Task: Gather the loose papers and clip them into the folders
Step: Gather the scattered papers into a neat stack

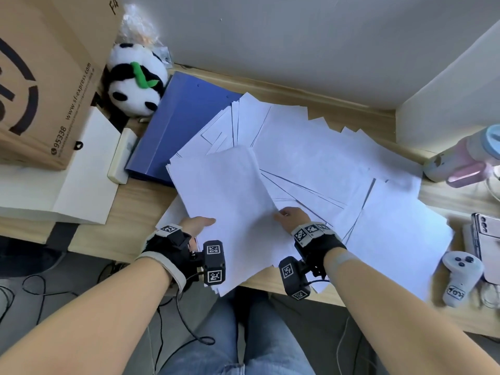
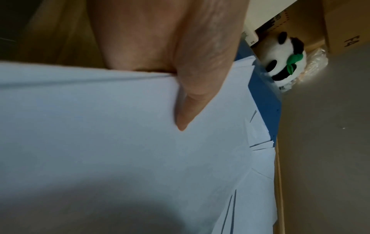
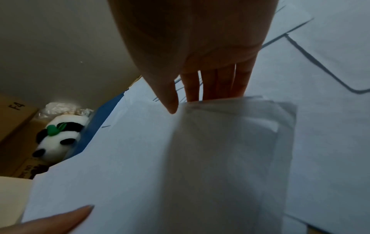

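Both hands hold a gathered stack of white paper sheets [image 1: 230,201] above the wooden desk [image 1: 151,196], beside the blue plastic folder [image 1: 184,117]. The left wrist view shows the left hand [image 1: 198,223] pinching its edge, thumb on top. The right wrist view shows the right hand [image 1: 290,215] with fingers [image 3: 220,82] slid under, thumb above.

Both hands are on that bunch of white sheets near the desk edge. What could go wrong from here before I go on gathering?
1. The gathered bunch of white paper sheets overhangs the front edge of the wooden desk; the left hand and right hand grip only its near edge, so sheets may slide off.
2. Loose white sheets lie fanned askew; pulling them could crease corners.
3. They cover part of the blue folder, so a pull may drag it.
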